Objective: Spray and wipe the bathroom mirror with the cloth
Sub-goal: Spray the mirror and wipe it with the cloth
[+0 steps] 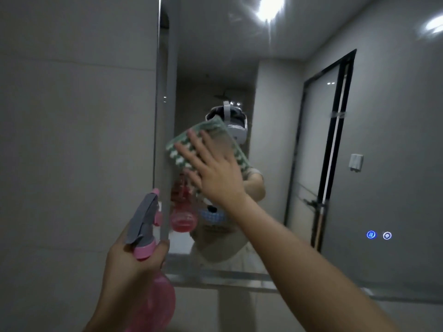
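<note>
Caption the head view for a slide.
Right hand presses green cloth flat against bathroom mirror; left hand holds pink spray bottle.

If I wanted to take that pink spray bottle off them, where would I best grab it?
Probably the round pink belly of the spray bottle, coming from the right, the mirror side. The left hand already wraps the narrow neck under the grey trigger head, so the neck is taken; the wide body below it shows bare and upright.

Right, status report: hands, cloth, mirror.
Right hand flat, pressing cloth on mirror near its left edge. Left hand grips pink spray bottle, held low. Nothing in the way.
</note>
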The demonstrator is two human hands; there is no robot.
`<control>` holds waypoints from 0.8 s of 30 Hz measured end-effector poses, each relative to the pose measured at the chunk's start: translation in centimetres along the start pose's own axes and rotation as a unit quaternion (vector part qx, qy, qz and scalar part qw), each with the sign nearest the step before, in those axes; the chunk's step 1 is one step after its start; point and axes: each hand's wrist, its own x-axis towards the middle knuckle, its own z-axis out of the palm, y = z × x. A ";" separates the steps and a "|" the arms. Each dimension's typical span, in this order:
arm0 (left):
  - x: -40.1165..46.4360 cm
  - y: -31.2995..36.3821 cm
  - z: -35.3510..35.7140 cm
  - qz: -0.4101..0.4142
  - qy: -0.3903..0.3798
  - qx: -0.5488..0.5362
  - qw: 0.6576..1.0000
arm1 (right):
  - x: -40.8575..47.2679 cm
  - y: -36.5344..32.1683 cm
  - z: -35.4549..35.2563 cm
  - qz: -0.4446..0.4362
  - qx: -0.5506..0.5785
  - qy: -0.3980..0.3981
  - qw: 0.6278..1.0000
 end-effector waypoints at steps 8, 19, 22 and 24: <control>-0.2 3.3 2.3 0.059 -0.053 0.011 0.997 | 1.3 10.5 -3.0 0.141 -0.042 0.002 0.989; 1.9 5.6 2.0 0.099 -0.066 0.037 0.992 | 2.1 6.8 -1.5 0.241 -0.022 0.052 0.969; 2.8 5.0 0.2 0.094 -0.042 0.041 0.994 | 3.7 4.1 -0.7 0.224 -0.016 0.056 0.973; 3.5 4.2 -1.0 0.089 -0.021 0.046 0.995 | 4.9 2.0 -0.4 0.182 -0.002 0.044 0.982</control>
